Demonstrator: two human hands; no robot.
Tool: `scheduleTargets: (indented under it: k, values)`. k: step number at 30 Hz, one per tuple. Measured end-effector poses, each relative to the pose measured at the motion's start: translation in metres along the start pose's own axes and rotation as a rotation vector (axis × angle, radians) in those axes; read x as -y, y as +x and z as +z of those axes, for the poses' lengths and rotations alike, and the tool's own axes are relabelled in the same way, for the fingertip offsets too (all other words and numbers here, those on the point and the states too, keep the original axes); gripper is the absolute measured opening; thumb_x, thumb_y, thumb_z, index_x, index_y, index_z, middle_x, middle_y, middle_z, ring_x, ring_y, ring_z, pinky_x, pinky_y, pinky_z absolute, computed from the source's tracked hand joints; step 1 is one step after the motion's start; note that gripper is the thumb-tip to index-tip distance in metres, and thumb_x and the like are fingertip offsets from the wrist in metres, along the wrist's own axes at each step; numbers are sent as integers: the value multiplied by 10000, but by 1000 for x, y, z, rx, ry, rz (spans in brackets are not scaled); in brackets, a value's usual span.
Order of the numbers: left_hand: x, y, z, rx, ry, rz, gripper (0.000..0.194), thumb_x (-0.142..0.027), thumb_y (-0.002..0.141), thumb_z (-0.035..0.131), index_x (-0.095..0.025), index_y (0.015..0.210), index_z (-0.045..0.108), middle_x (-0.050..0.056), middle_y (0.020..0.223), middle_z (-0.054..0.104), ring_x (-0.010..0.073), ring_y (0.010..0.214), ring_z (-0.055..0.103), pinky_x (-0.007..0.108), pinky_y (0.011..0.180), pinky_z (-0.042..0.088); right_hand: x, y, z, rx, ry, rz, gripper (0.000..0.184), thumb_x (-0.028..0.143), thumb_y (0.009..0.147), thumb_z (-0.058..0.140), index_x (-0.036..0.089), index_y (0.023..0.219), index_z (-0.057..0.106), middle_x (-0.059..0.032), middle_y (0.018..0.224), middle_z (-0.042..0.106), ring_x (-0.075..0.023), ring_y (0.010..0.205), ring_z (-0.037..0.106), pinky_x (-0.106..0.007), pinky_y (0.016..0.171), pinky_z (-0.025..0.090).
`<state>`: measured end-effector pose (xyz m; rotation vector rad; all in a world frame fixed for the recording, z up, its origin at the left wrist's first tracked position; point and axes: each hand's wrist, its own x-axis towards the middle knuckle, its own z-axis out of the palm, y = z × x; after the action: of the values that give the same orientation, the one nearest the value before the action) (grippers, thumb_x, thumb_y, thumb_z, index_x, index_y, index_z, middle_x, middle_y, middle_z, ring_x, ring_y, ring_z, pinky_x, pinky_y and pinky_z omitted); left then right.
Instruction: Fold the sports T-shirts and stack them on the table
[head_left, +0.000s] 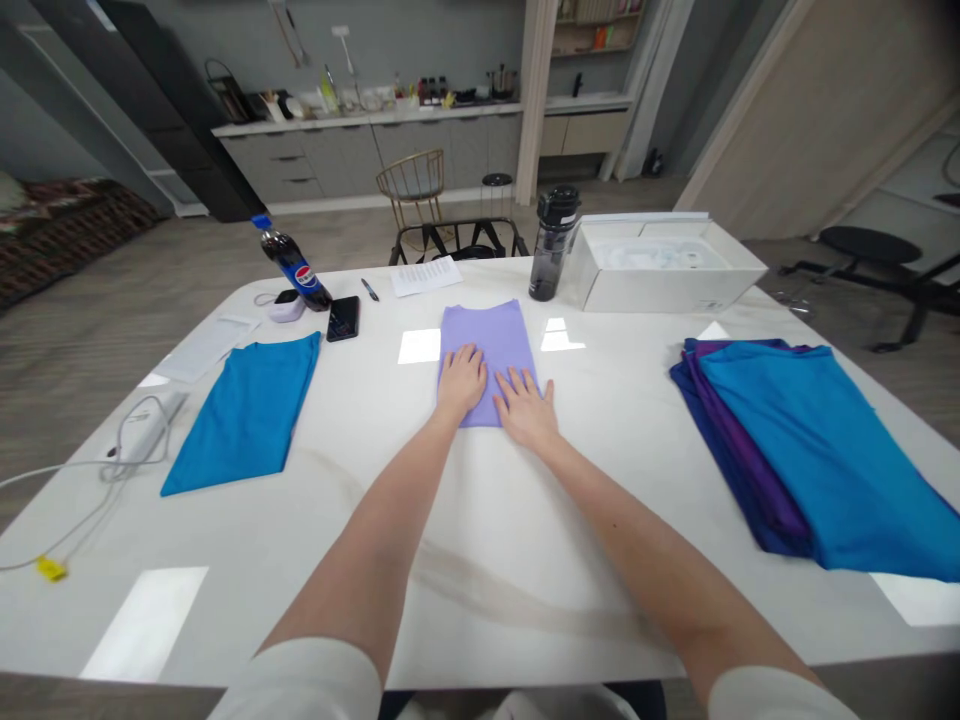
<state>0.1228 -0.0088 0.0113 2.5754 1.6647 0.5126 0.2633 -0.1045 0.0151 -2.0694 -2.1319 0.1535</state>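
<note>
A lavender piece of folded cloth [487, 335] lies flat in the middle of the white table, its far edge dipping slightly between two corners. My left hand [463, 378] rests on its left half, palm down with the fingers close to straight. On its lower right edge lies my right hand [527, 408], flat with the fingers spread. Neither hand grips anything. Off to the left is a folded blue cloth [251, 410]. At the right, a stack of folded cloths [832, 440] has a blue one on top, with purple and navy ones under it.
Along the table's [540, 600] far side stand a cola bottle [295, 265], a phone [343, 319], a pen [370, 290], a printed sheet [426, 277], a dark tumbler [553, 245] and an open white box [667, 285]. A power strip [146, 430] with cables sits at the left edge.
</note>
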Motion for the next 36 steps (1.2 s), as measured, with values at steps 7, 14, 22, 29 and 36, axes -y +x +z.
scheduleTargets:
  k: [7, 14, 22, 29, 36]
  values:
    - [-9, -49, -6, 132, -26, 93, 552, -388, 1072, 289, -196, 1574, 414, 92, 1655, 366, 254, 1531, 329, 453, 1272, 239, -2, 6, -2, 64, -4, 15, 605, 495, 1067, 170, 315, 1635, 279, -24, 1714, 208, -289, 1573, 144, -695, 1209, 68]
    - [15, -119, -37, 210, -95, 84, 573, -421, 1041, 425, -204, 1570, 406, 106, 1654, 363, 251, 1527, 331, 433, 1266, 241, -9, -25, -18, -69, 78, 116, 534, 451, 1063, 313, 195, 1498, 490, -155, 1581, 445, -283, 1447, 379, -536, 1180, 253]
    - [19, -145, -70, 200, 49, -29, 331, -219, 1042, 393, -191, 1170, 697, 127, 1207, 697, 276, 1199, 600, 431, 1077, 407, -23, -74, -33, -11, 67, 282, 322, 327, 1068, 385, 171, 1185, 641, -158, 1189, 701, -276, 1126, 629, -394, 941, 412]
    - [4, -172, -90, 335, 18, 49, 287, -153, 1006, 430, -178, 1073, 708, 117, 1098, 726, 244, 1044, 669, 355, 944, 463, -31, -115, -46, 102, 69, 203, 243, 288, 1055, 463, 173, 1108, 670, -119, 1115, 752, -243, 1045, 691, -314, 836, 430]
    - [-33, -293, -124, 458, -109, 124, 282, -207, 997, 409, -274, 927, 673, 60, 914, 732, 238, 877, 697, 356, 815, 505, -40, -229, -57, 294, 154, 77, 175, 277, 996, 539, 235, 908, 684, -80, 886, 772, -256, 826, 720, -321, 700, 426]
